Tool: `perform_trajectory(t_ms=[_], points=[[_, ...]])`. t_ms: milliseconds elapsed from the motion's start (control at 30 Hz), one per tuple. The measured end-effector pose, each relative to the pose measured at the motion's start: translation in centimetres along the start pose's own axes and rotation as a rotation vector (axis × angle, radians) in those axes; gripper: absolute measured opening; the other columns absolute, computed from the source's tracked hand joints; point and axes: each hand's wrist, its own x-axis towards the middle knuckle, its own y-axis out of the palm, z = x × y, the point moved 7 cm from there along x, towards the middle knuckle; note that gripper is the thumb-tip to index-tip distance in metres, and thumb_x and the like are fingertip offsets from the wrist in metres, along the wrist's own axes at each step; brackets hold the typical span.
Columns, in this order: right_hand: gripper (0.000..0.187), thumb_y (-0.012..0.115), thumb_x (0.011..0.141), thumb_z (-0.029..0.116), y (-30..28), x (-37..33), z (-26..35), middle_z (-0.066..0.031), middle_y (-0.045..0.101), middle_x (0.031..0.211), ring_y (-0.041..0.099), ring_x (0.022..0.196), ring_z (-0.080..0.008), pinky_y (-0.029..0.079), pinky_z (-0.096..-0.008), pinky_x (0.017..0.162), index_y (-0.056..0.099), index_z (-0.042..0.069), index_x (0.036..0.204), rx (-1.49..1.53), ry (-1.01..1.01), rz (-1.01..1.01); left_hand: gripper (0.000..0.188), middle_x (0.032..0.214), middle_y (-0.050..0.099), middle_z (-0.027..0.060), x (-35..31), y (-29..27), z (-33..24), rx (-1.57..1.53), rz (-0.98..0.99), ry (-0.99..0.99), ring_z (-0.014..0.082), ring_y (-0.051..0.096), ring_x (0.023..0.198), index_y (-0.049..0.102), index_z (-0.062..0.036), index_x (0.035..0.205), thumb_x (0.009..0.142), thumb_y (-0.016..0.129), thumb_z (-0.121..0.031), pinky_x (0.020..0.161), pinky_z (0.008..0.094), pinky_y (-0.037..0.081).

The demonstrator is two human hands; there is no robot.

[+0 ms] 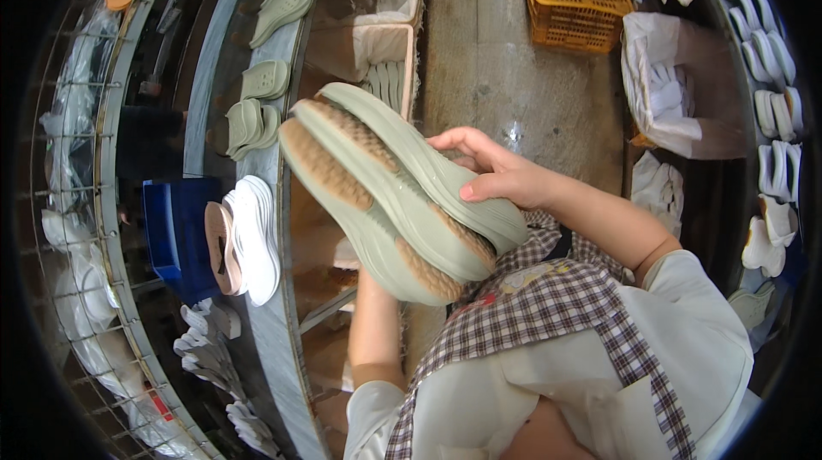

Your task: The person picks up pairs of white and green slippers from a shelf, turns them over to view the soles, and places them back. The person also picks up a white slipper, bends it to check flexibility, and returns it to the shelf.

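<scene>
Three pale green shoe soles with speckled tan patches on their faces lie side by side in a slanted stack before my chest. My right hand grips the upper right sole, its thumb on the near side and its fingers reaching over the edge. From below, my left forearm runs up behind the stack. The soles cover my left hand, so its fingers are hidden.
On the bench at left sit white soles, a tan sole and green soles. A blue bin stands beyond. Lined boxes lie ahead, a yellow crate and lined basket at right, near racked soles.
</scene>
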Motion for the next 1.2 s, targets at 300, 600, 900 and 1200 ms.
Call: perform_trajectory(t_ms=[300, 600, 900, 1200], points=[[0.084, 0.058, 0.068, 0.022, -1.3, 0.5, -1.2, -0.0177, 0.046, 0.131, 0.055, 0.110, -0.0236, 0.047, -0.0319, 0.094, 0.025, 0.000, 0.142, 0.516, 0.020, -0.045, 0.050, 0.129, 0.049, 0.0163, 0.3, 0.2, -0.1, -0.028, 0.021, 0.030, 0.0287, 0.057, 0.103, 0.041, -0.0022, 0.132, 0.091, 0.053, -0.029, 0.087, 0.0396, 0.051], [0.087, 0.055, 0.066, 0.020, 0.0, 1.4, -4.2, -0.0237, 0.036, 0.139, 0.045, 0.124, -0.0327, 0.038, -0.0416, 0.104, 0.021, 0.000, 0.143, 0.837, 0.065, 0.081, 0.050, 0.128, 0.050, 0.0157, -0.2, 0.0, -0.2, -0.094, 0.059, 0.069, 0.0274, 0.057, 0.104, 0.041, -0.0022, 0.132, 0.091, 0.053, -0.029, 0.086, 0.0386, 0.051], [0.090, 0.054, 0.064, 0.020, -0.8, 0.4, -4.8, -0.0239, 0.035, 0.140, 0.043, 0.126, -0.0346, 0.040, -0.0454, 0.103, 0.019, -0.001, 0.143, 0.852, 0.126, -0.013, 0.051, 0.127, 0.050, 0.0152, 0.6, 0.4, -1.2, -0.188, 0.224, 0.107, 0.0260, 0.056, 0.104, 0.041, -0.0021, 0.132, 0.091, 0.053, -0.030, 0.086, 0.0377, 0.051], [0.082, 0.050, 0.064, 0.012, -2.1, 0.8, -7.9, -0.0192, 0.045, 0.133, 0.052, 0.116, -0.0294, 0.042, -0.0381, 0.102, 0.026, -0.002, 0.141, 0.904, 0.074, 0.008, 0.051, 0.127, 0.050, 0.0147, -0.1, -0.2, -1.2, -0.143, 0.150, 0.118, 0.0247, 0.056, 0.105, 0.041, -0.0021, 0.132, 0.091, 0.053, -0.030, 0.085, 0.0368, 0.051]])
